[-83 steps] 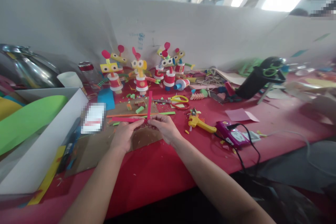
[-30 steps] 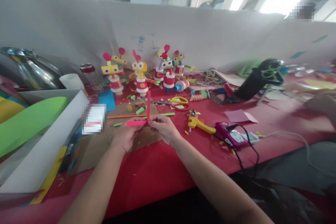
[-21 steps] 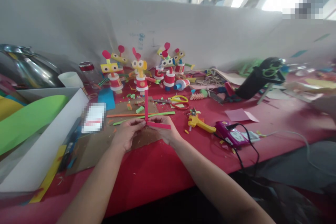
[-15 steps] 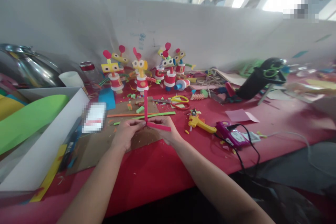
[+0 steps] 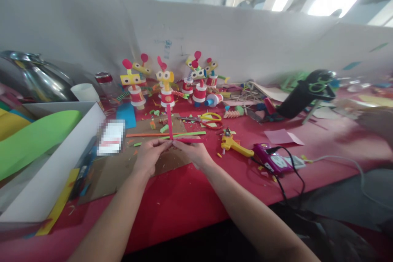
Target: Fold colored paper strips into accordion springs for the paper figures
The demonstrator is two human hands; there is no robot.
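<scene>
Two arms of pink-red paper strip (image 5: 170, 125) meet at a corner between my hands, one pointing away from me and one lying to the right across my right fingers. My left hand (image 5: 151, 154) pinches the corner with thumb and fingertips. From the other side my right hand (image 5: 195, 152) is closed on the same corner, its fingertips almost touching the left ones. Beneath lies a brown cardboard sheet (image 5: 107, 176) with a green paper strip (image 5: 187, 134) and an orange paper strip (image 5: 147, 135) just beyond my fingers.
Several paper-cup figures (image 5: 167, 97) stand at the back. Scissors (image 5: 211, 119) and a yellow glue gun (image 5: 236, 146) lie right of my hands, near a purple power strip (image 5: 272, 159) with cables. A white box (image 5: 61, 163) of coloured paper and a steel jug (image 5: 39, 75) stand left.
The right-hand arm of the strip has swung up from a downward slant to nearly level. My right fingers have closed in on the corner beside my left fingertips.
</scene>
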